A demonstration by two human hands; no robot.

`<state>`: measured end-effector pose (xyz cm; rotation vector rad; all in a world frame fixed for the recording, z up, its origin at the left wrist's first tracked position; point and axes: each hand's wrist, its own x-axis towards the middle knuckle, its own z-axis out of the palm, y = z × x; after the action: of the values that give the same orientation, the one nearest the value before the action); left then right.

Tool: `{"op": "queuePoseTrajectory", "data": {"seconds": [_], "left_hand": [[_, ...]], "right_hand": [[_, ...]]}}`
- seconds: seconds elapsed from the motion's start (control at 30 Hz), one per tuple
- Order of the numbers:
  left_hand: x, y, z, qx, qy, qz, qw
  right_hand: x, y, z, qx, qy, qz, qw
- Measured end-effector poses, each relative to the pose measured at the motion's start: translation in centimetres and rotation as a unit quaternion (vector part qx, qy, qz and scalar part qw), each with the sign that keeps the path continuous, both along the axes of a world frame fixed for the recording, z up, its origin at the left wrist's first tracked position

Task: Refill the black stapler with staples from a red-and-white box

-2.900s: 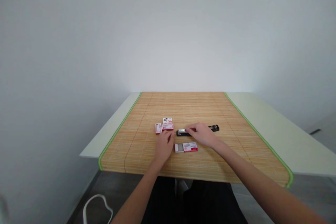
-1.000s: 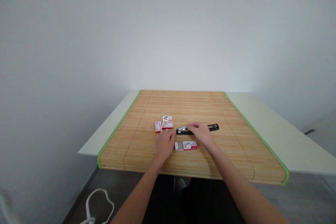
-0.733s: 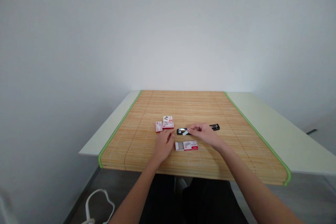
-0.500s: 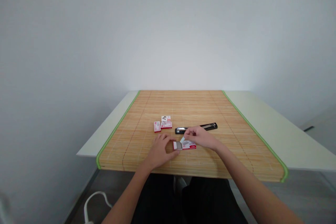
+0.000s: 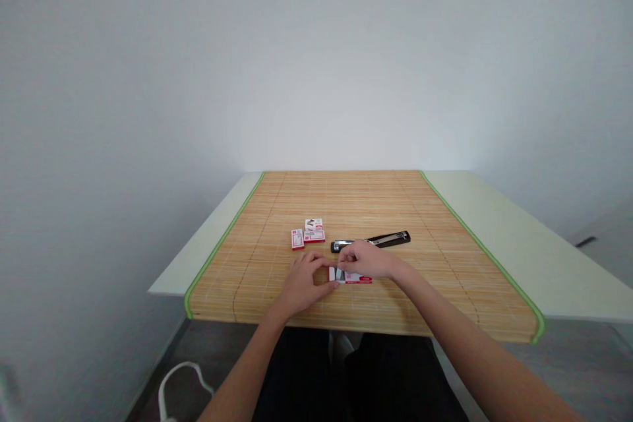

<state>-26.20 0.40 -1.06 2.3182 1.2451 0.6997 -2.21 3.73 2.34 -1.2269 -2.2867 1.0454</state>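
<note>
A small red-and-white staple box lies on the mat in front of me, its sliding tray partly out at the left end. My left hand steadies that end between thumb and forefinger, the other fingers bent beside it. Pinched in the fingertips of my right hand is a pale strip, apparently staples, held tilted over the open tray. Just behind my right hand lies a black stapler swung open, its metal channel showing. My right hand hides part of the stapler and of the box.
Behind my left hand stand three more small boxes, one white-topped, one lying lengthwise and one turned sideways. A bamboo mat with green edging covers the middle of the white table. A wall rises behind.
My right hand has moved slightly left, bringing the strip from the box's middle to over the open tray. My left hand stays on the box; the view has shifted a little.
</note>
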Motion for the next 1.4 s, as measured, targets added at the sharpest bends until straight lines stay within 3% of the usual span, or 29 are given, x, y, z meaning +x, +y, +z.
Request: {"op": "queuePoseTrajectory", "data": {"seconds": [0.3,0.4,0.57,0.67,0.87,1.03,1.4], "left_hand": [[0.1,-0.1,0.1,-0.002,-0.008,0.006,1.0],[0.2,-0.1,0.1,-0.004,-0.01,0.007,1.0],[0.2,-0.1,0.0,0.002,-0.01,0.012,1.0],[0.2,-0.1,0.0,0.001,-0.009,0.015,1.0],[0.2,-0.2,0.1,0.003,-0.011,0.014,1.0],[0.2,-0.2,0.2,0.002,-0.011,0.009,1.0],[0.1,0.0,-0.1,0.004,-0.006,0.013,1.0]], "right_hand": [[-0.2,-0.7,-0.3,0.03,-0.01,-0.076,0.997],[-0.3,-1.8,0.1,0.082,-0.021,-0.088,0.993],[0.3,-3.6,0.3,0.23,-0.059,0.001,0.971],[1.3,-4.0,-0.2,0.256,-0.069,0.053,0.963],[2.2,-4.2,-1.9,0.298,-0.102,0.055,0.947],[1.9,-3.9,-2.4,0.277,-0.075,0.049,0.957],[1.1,-2.0,-0.6,0.137,-0.001,0.042,0.99]]}}
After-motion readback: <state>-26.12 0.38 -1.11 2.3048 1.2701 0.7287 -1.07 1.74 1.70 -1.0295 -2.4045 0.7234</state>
